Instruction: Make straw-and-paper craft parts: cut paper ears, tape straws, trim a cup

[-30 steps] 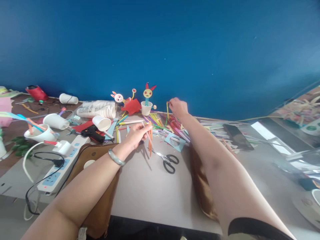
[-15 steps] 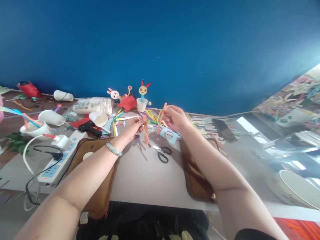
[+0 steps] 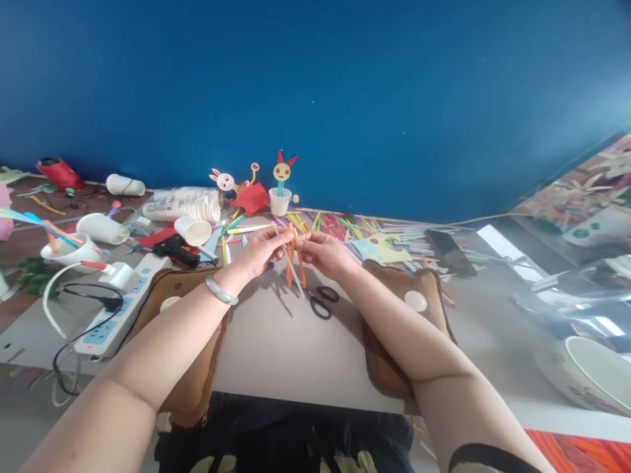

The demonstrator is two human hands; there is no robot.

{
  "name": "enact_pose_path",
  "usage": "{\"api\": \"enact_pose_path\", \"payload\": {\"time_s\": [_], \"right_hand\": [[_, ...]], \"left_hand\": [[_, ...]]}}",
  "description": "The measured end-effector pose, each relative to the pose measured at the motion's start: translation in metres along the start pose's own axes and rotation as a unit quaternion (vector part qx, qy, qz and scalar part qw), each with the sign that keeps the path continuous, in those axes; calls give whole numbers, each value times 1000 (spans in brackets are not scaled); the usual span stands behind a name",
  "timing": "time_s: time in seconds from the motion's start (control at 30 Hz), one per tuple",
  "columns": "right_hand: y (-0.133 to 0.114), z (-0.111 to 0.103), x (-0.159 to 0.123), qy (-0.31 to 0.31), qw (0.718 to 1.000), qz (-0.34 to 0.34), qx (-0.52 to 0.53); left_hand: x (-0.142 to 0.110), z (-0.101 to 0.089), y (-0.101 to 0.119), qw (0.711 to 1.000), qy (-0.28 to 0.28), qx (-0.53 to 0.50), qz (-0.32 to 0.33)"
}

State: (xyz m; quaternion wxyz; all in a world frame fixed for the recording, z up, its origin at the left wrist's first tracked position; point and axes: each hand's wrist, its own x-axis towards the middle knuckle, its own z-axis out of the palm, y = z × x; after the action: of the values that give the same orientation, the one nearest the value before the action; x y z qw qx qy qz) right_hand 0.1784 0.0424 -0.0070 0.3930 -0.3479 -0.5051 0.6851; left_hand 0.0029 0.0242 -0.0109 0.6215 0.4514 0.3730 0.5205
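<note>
In front of me, over the table, my left hand (image 3: 259,253) pinches a bunch of orange straws (image 3: 289,270) together with a pale straw (image 3: 297,281) that slants down across them. My right hand (image 3: 326,255) is closed on another orange straw (image 3: 302,270), held right beside the bunch, with the fingertips of both hands close together. Whether the straws touch at their tops is hidden by the fingers. Black-handled scissors (image 3: 321,307) lie just below and right of the straws. Behind the hands spreads a pile of coloured straws (image 3: 340,226).
Brown padded cushions (image 3: 197,341) lie under both forearms. On the left are a power strip (image 3: 106,328), a black glue gun (image 3: 175,249) and paper cups (image 3: 192,230). A rabbit figure in a cup (image 3: 280,200) stands by the wall. A phone (image 3: 449,252) lies right.
My right hand has moved left and slightly down with its orange straw, bringing it against or beside the straws in my left hand. The left hand has barely moved.
</note>
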Motion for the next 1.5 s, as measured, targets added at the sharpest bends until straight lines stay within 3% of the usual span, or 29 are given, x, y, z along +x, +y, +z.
{"api": "enact_pose_path", "payload": {"time_s": [0.23, 0.6, 0.93, 1.1, 1.3, 1.5], "right_hand": [[2, -1, 2, -13, 1000, 15, 24], [1, 0, 2, -12, 997, -47, -60], [-33, -38, 8, 65, 993, -93, 31], [-35, -42, 6, 37, 994, -91, 37], [-24, -34, 7, -29, 996, -81, 19], [-24, -30, 5, -20, 993, -97, 61]], "left_hand": [[-3, 3, 3, 1000, -6, -4, -2], [-2, 9, -2, 1000, 5, -17, 1], [10, 4, -7, 995, 83, -56, -19], [13, 9, -11, 991, 105, -65, -46], [9, 8, -8, 997, 61, -44, -17], [2, 8, -8, 999, 0, 7, -40]]}}
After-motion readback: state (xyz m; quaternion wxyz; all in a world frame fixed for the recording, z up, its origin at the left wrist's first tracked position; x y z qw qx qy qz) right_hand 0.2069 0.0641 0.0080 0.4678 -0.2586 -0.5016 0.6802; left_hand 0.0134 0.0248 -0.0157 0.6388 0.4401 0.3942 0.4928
